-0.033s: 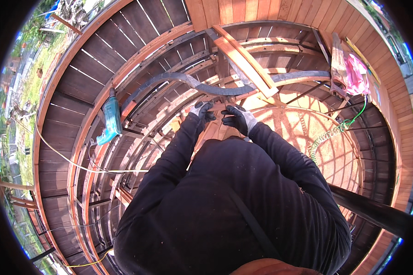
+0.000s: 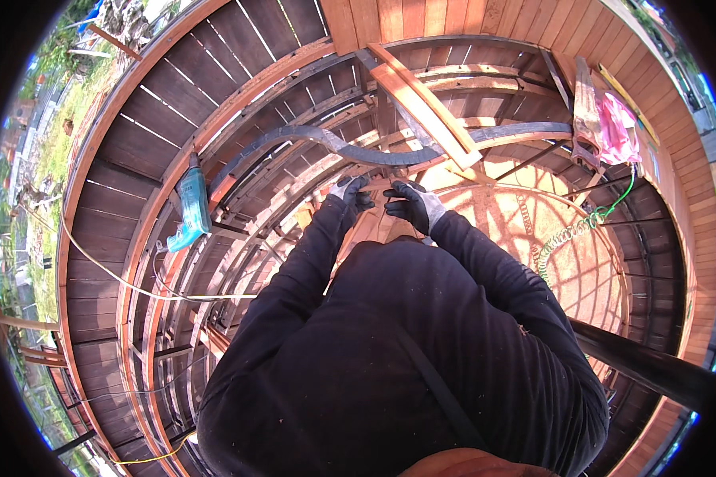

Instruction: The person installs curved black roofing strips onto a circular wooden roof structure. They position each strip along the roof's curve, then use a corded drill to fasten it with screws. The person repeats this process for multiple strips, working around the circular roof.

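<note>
In the middle of the view, my left hand [image 2: 352,193] and my right hand [image 2: 410,205], in black-and-grey gloves, are raised at a small wooden piece [image 2: 375,186]. The fingers of both hands are curled around its ends, partly hiding them. My dark sleeves reach up from the lower edge on either side of my body. A curved dark strip [image 2: 390,157] runs across the wooden framework just beyond my hands.
A teal drill [image 2: 192,205] hangs on the left framework. Pale boards [image 2: 422,103] lean above. A handsaw [image 2: 582,119], pink bag [image 2: 619,127] and coiled hose [image 2: 565,237] are at right. A dark pole [image 2: 644,362] crosses lower right. Slatted curved walls [image 2: 99,262] surround me.
</note>
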Action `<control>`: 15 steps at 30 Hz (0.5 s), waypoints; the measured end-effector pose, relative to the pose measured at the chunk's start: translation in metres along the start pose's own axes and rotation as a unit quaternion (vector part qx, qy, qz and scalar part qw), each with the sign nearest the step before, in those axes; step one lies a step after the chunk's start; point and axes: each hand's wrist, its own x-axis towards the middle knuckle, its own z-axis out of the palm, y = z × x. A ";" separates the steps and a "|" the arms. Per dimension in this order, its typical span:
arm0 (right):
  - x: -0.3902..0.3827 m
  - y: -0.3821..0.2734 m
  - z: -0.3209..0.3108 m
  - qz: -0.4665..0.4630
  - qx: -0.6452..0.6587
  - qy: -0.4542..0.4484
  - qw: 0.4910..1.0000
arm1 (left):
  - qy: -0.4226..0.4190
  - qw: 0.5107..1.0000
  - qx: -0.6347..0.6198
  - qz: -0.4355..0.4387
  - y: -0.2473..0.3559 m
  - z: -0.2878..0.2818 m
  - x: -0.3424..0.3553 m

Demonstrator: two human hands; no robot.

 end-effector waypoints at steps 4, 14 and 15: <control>0.007 -0.002 0.001 -0.006 -0.001 0.021 1.000 | -0.007 0.995 -0.079 -0.056 -0.007 -0.008 0.028; 0.023 -0.004 0.003 -0.026 -0.048 0.059 0.997 | -0.002 0.993 -0.120 0.009 0.010 0.034 0.013; 0.020 -0.004 0.003 -0.032 -0.049 0.048 0.997 | 0.000 0.990 -0.137 0.024 0.010 0.036 0.011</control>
